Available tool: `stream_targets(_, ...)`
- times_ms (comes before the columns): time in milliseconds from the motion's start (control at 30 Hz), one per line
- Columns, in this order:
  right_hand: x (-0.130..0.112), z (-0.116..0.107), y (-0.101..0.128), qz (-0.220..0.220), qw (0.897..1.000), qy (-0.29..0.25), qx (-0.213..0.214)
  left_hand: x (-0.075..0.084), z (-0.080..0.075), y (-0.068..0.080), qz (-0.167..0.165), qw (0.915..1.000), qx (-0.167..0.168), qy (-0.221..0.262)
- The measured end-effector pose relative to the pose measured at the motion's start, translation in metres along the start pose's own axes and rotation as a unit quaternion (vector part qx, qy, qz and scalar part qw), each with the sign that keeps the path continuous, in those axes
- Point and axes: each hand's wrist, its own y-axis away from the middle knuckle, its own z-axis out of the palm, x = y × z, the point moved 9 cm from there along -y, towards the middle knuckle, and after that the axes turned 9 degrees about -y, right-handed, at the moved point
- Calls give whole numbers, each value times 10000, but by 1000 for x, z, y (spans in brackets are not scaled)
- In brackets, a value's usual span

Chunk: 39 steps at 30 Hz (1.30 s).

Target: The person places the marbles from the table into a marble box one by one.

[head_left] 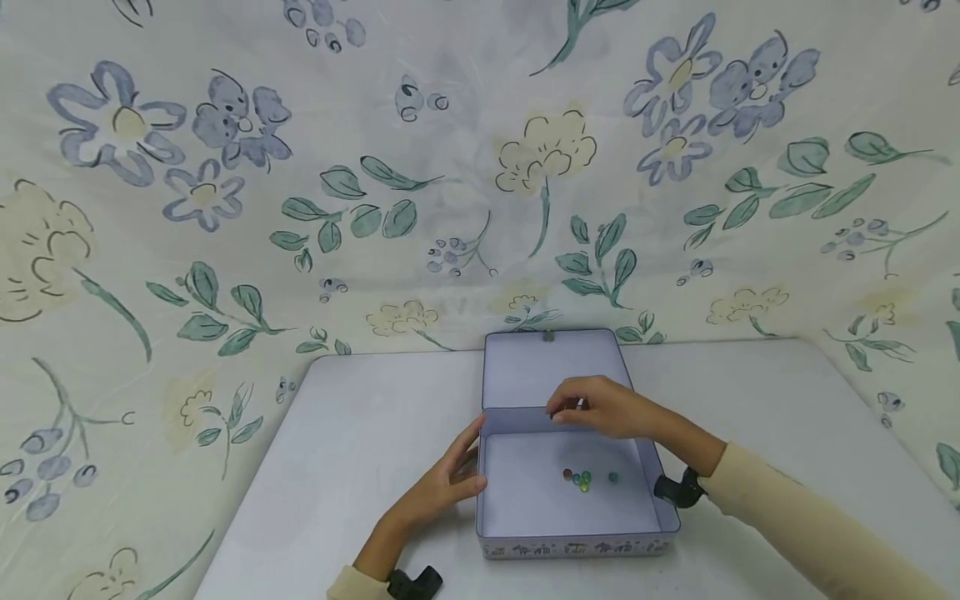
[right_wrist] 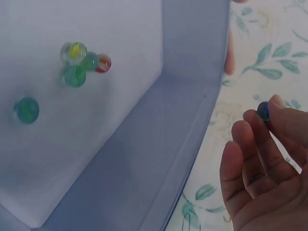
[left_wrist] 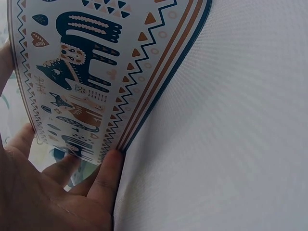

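Observation:
A lilac tin box (head_left: 577, 547) sits on the white table with its hinged lid (head_left: 555, 367) lying back. My right hand (head_left: 603, 407) is over the rear of the box, pinching a dark blue marble (right_wrist: 263, 111) between thumb and fingertip. Inside the box lie several glass marbles: a red-brown one (right_wrist: 103, 63), a clear one with yellow (right_wrist: 75, 51), and green ones (right_wrist: 75, 76) clustered together. A teal marble (right_wrist: 27, 110) lies apart from that group. My left hand (head_left: 442, 483) touches the left outer wall, its fingers spread along the patterned side (left_wrist: 72, 67).
The white table (head_left: 360, 425) extends on both sides of the box. Behind it stands a flowered cloth (head_left: 450, 200), which also runs along the sides. A black wrist camera (head_left: 678, 489) on my right wrist overlaps the box's right wall in the head view.

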Motion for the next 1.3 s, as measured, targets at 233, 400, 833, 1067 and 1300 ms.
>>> stream_targets(233,0,16,-8,-26,9998,18,-203,-2,0,0,-36,10000,-14,86)
stream_targets(400,5,29,-10,16,9993,14,-378,-5,1,1,-105,9999,-56,114)
stream_targets(833,24,54,-20,226,9971,71,-729,-6,1,1,-131,9998,-46,112)
stream_targets(1067,28,64,-23,122,9961,254,-840,-4,1,1,-98,9999,-27,60)
stream_targets(1300,34,70,-22,177,9939,594,-912,-3,1,0,-24,10000,-66,19)
